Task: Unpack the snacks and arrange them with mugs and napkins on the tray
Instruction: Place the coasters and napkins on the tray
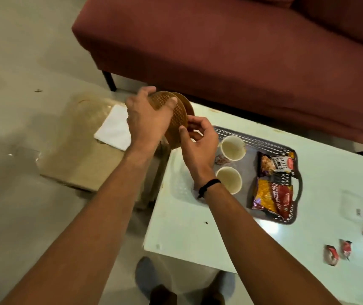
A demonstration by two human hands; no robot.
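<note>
Here the left hand [146, 119] grips a stack of round brown woven coasters [176, 119] on edge above the left end of the white table [198, 227], fingers wrapped over the top rim and thumb across the patterned face, while the right hand [198, 143] pinches the lower right edge of the same stack between thumb and fingertips; a black band [209, 186] circles the right wrist. On the table just right of the hands sits a dark perforated plastic tray [264, 143] with handles. Two cream mugs [233, 147] stand upright and open-mouthed in its left half, one behind the other, the nearer one [229, 179] close to the right wrist. In the right half lie two snack packets end to end: the farther packet [275, 162] reads "SALTED PEANUTS", and the nearer yellow and red packet [271, 198] reads "ALOO BHUJIA SEV"; the brand badge on each is too small to read. Four small red-wrapped candies [352, 247] lie loose on the table well to the right of the tray. On the floor to the left, an open cardboard box [81, 164] holds folded white napkins [114, 128]. A maroon sofa [220, 45] stands behind the table.
</note>
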